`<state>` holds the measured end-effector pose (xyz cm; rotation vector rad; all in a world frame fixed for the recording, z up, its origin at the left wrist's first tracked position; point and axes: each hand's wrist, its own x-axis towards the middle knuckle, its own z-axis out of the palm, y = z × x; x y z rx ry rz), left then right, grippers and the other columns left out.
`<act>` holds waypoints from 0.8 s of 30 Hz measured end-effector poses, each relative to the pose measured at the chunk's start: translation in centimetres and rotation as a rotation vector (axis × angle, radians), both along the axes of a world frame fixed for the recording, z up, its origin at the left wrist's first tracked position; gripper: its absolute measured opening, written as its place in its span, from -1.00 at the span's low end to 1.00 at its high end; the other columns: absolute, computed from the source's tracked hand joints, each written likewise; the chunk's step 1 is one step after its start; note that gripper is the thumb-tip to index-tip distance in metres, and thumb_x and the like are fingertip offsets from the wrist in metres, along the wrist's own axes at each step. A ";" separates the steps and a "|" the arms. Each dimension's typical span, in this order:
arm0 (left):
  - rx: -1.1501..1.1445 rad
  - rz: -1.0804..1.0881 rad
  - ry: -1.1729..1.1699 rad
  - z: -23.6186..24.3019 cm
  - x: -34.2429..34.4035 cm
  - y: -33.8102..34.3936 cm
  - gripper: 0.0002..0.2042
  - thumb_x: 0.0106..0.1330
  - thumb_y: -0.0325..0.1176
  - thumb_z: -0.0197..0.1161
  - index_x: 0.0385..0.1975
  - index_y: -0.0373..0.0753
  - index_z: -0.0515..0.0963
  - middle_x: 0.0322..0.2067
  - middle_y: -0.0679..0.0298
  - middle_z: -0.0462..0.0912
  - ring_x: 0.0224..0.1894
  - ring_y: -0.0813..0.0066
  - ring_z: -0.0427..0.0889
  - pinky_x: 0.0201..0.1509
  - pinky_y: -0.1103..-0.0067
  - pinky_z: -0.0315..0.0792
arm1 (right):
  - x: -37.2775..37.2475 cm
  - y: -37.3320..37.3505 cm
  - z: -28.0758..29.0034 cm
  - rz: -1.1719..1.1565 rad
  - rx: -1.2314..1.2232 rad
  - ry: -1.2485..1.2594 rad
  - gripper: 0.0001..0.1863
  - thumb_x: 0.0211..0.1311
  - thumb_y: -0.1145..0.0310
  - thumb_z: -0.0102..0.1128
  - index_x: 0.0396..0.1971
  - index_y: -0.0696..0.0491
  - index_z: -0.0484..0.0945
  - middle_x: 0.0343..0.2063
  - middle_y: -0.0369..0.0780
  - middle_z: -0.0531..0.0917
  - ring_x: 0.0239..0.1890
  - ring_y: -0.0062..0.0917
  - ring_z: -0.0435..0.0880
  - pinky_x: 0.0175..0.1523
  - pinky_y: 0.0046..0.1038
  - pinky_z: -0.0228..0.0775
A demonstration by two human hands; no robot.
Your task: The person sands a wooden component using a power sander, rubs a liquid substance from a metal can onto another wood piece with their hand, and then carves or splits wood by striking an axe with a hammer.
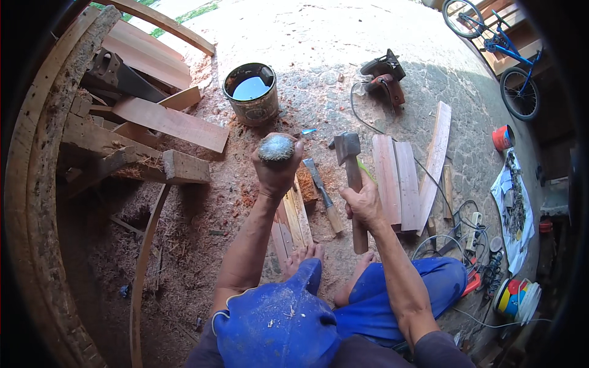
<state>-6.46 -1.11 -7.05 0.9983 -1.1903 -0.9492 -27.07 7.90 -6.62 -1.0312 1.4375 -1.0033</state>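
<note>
My left hand is closed around an upright chisel. Only its round, frayed butt shows on top; the blade is hidden below the fist. To the right, my right hand grips a hammer by its wooden handle, head up, apart from the chisel. Beneath and between the hands, narrow lengths of reddish wood lie on the ground, with my bare foot against their near end. A second chisel with a wooden handle lies beside them. Something bright green partly shows behind my right hand.
A bucket of liquid stands ahead. Beyond my right hand lie a corded power tool and several planks. Stacked timber and a handsaw fill the left. Cables, a power strip and a bicycle are at right.
</note>
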 end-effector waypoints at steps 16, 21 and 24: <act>-0.288 -0.021 -0.250 -3.1 -0.9 2.0 -0.72 0.27 -0.34 0.38 -0.10 -0.27 0.53 -0.17 0.33 0.62 -0.15 0.53 0.59 -0.07 0.48 0.52 | 3.3 1.3 12.6 0.581 -0.392 1.019 -0.20 0.07 0.53 0.20 0.37 0.10 0.13 -0.27 0.12 0.65 -0.22 0.08 0.67 -0.13 -0.04 0.53; -0.188 -0.020 -0.209 0.5 -2.0 3.0 -0.87 0.16 -0.45 0.42 -0.32 -0.27 0.63 -0.42 0.30 0.71 -0.37 0.53 0.69 -0.24 0.54 0.56 | 1.6 2.5 15.8 0.398 -0.494 0.643 -0.26 0.16 0.46 0.24 0.37 0.09 0.20 -0.26 0.09 0.66 -0.22 -0.11 0.73 -0.04 -0.25 0.53; -0.189 -0.009 -0.349 0.1 0.2 3.3 -0.86 0.13 -0.41 0.45 -0.45 -0.28 0.60 -0.49 0.23 0.66 -0.46 0.37 0.67 -0.30 0.52 0.53 | 2.3 3.8 23.4 0.130 -0.577 0.452 -0.25 0.20 0.42 0.32 0.38 0.11 0.22 -0.10 0.09 0.67 -0.12 -0.21 0.75 -0.07 -0.36 0.51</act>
